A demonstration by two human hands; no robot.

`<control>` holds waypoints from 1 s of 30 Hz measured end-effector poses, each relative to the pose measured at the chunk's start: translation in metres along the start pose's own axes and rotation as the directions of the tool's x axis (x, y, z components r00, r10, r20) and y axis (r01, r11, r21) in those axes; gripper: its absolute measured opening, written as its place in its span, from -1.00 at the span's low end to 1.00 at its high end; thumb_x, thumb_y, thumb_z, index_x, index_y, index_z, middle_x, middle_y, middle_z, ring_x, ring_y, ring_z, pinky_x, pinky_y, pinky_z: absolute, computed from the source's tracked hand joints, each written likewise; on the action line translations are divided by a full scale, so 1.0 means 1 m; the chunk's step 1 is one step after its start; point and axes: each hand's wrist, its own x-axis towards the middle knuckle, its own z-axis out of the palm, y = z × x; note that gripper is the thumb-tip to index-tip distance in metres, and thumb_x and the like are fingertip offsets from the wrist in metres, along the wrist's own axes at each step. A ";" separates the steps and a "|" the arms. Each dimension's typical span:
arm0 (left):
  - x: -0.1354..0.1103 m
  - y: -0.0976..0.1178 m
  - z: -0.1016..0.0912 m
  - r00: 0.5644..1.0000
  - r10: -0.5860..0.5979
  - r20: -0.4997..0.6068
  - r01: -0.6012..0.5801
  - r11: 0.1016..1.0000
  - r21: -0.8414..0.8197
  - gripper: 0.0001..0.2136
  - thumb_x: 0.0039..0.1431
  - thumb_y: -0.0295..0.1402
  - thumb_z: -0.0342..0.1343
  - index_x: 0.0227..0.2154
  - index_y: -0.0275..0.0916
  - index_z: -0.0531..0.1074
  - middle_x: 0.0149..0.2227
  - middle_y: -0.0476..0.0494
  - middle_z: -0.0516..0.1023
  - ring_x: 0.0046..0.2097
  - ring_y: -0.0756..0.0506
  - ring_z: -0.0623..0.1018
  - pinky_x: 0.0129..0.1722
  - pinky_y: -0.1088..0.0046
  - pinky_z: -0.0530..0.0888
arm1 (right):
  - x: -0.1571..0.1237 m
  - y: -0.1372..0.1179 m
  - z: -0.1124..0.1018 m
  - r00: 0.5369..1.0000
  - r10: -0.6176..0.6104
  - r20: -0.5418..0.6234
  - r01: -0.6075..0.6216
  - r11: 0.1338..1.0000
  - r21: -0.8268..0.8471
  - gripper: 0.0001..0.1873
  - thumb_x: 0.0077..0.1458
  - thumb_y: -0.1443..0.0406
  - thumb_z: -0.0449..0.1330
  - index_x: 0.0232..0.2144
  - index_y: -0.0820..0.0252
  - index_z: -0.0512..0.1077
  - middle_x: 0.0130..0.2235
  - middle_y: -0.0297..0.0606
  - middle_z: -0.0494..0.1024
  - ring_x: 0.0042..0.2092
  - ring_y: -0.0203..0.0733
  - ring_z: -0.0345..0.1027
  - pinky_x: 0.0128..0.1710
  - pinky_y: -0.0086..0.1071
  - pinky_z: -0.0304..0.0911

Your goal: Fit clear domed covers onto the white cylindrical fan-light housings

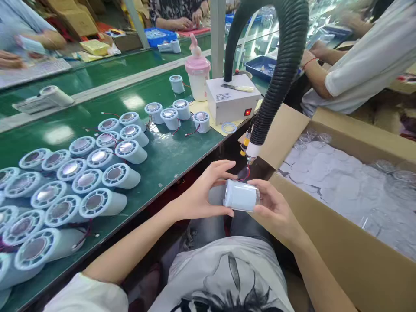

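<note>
A light-blue cylindrical housing point(241, 196) lies sideways above my lap, with a clear plastic cover seemingly around it. My left hand point(203, 193) curves around its left, ringed end, thumb below and fingers above. At the other end, my right hand point(274, 203) grips the housing between thumb and fingers. Just above it hangs the white tip point(253, 150) of a black corrugated hose point(276, 95), and a thin red and dark wire point(247, 173) shows between the tip and the housing. My right fingertips are partly hidden behind the cover.
Rows of similar blue housings point(87, 180) stand on the green bench point(156, 173) at left. A white box point(229, 102) with a red switch and a pink-lidded cup point(197, 71) are behind. An open carton point(325, 221) holds clear covers at right. Co-workers sit around.
</note>
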 end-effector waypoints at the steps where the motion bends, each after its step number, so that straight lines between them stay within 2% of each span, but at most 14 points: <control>1: 0.000 0.001 0.000 1.000 0.003 0.002 -0.003 1.000 -0.001 -0.06 -0.14 -0.35 0.45 0.29 0.14 0.08 0.35 -0.23 -0.04 0.18 -0.27 0.42 0.17 0.13 0.44 | 0.000 0.000 0.000 1.000 -0.017 -0.013 0.017 0.999 -0.027 -0.59 0.17 0.24 0.26 0.07 -0.13 0.36 -0.02 -0.39 0.45 -0.05 -0.30 0.36 -0.06 -0.53 0.36; 4: -0.002 0.003 -0.001 1.000 0.025 0.018 -0.026 0.999 0.046 -0.12 -0.13 -0.32 0.44 0.27 0.07 0.15 0.37 -0.26 -0.02 0.23 -0.32 0.36 0.17 0.11 0.43 | -0.002 -0.001 0.000 0.997 -0.075 -0.021 0.072 0.991 -0.113 -0.53 0.12 0.29 0.31 0.07 -0.12 0.36 -0.01 -0.38 0.46 -0.05 -0.29 0.37 -0.05 -0.51 0.36; 9: -0.011 0.010 -0.005 0.993 0.098 0.062 -0.110 0.967 0.231 -0.15 -0.12 -0.36 0.43 0.27 -0.03 0.20 0.32 -0.31 0.19 0.28 -0.32 0.30 0.23 0.06 0.33 | -0.008 -0.004 0.001 0.980 -0.187 0.061 0.196 0.946 -0.257 -0.42 0.06 0.37 0.35 0.10 -0.10 0.32 0.10 -0.29 0.43 0.12 -0.18 0.33 0.05 -0.42 0.35; 13: -0.018 0.016 -0.006 0.990 0.119 0.073 -0.134 0.960 0.248 -0.17 -0.12 -0.37 0.43 0.26 -0.09 0.22 0.29 -0.33 0.25 0.28 -0.28 0.31 0.26 0.13 0.29 | -0.012 -0.009 0.003 0.962 -0.251 0.103 0.271 0.884 -0.380 -0.41 0.03 0.40 0.37 0.08 -0.05 0.32 0.15 -0.21 0.41 0.18 -0.12 0.29 0.10 -0.35 0.31; 16: -0.021 0.018 -0.004 0.992 0.092 0.086 -0.110 0.967 0.231 -0.16 -0.11 -0.36 0.43 0.27 -0.11 0.19 0.23 -0.31 0.36 0.23 -0.25 0.39 0.24 0.16 0.31 | -0.013 -0.012 0.004 0.966 -0.236 0.105 0.258 0.874 -0.411 -0.42 0.02 0.39 0.37 0.07 -0.03 0.33 0.14 -0.19 0.41 0.17 -0.11 0.31 0.10 -0.33 0.32; 20: -0.023 0.020 -0.001 0.994 0.075 0.080 -0.091 0.973 0.212 -0.17 -0.08 -0.34 0.42 0.27 -0.08 0.18 0.18 -0.29 0.42 0.17 -0.22 0.45 0.19 0.21 0.36 | -0.016 -0.017 0.006 0.983 -0.149 0.105 0.176 0.925 -0.337 -0.43 0.03 0.37 0.38 0.07 -0.05 0.33 0.12 -0.24 0.42 0.16 -0.15 0.32 0.09 -0.40 0.33; 24: -0.026 0.021 0.001 0.995 0.042 0.093 -0.060 0.979 0.197 -0.19 -0.08 -0.36 0.41 0.26 -0.11 0.20 0.19 -0.28 0.42 0.18 -0.21 0.45 0.19 0.24 0.36 | -0.017 -0.021 0.007 0.997 0.000 0.078 0.016 0.978 -0.210 -0.47 0.05 0.30 0.38 0.05 -0.10 0.35 0.05 -0.34 0.47 0.05 -0.22 0.41 0.03 -0.48 0.36; 30: -0.029 0.023 0.001 0.993 0.040 0.108 -0.060 0.979 0.195 -0.21 -0.03 -0.39 0.38 0.28 -0.11 0.17 0.26 -0.28 0.33 0.24 -0.22 0.39 0.24 0.22 0.31 | -0.015 -0.029 0.010 0.969 0.235 0.074 -0.237 0.971 0.022 -0.56 0.09 0.14 0.34 0.00 -0.05 0.36 -0.07 -0.31 0.51 -0.13 -0.23 0.45 -0.19 -0.49 0.42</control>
